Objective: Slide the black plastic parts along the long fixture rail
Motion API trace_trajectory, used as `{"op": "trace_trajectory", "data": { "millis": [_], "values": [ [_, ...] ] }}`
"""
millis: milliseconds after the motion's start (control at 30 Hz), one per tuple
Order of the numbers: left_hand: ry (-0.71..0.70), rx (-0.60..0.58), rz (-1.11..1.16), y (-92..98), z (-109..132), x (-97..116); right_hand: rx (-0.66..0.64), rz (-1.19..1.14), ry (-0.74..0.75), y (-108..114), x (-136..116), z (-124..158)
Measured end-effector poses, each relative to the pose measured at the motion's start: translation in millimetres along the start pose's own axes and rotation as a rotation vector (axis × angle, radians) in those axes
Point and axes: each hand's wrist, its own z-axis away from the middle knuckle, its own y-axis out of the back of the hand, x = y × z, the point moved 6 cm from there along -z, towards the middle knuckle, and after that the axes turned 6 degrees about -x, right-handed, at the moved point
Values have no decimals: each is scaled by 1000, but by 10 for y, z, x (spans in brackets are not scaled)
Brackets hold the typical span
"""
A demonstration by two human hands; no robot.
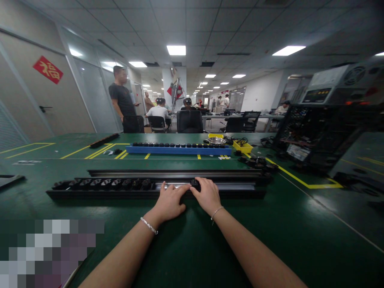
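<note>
A long black rail lies across the green table in front of me. Several black socket modules fill its left part; the right part shows a bare metal channel. Both my hands rest on the rail's near edge at the middle. My right hand has its fingers curled over a small black module in the channel. My left hand lies beside it, with fingers bent over the rail and fingertips touching the same spot. A second dark rail lies just behind.
Farther back lies a blue strip with black modules, a metal bowl and a yellow tray. Loose black parts sit at the right, next to an open computer case. People sit and stand beyond the table.
</note>
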Motion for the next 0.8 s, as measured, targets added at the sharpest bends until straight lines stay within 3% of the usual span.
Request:
{"op": "trace_trajectory", "data": {
  "millis": [500, 800],
  "values": [
    [-22, -17, -43, 10, -8, 57, 33, 20, -19, 33, 52, -8],
    [-35, 42, -100, -35, -5, 14, 80, 36, -50, 72, 130, 1]
  ]
}}
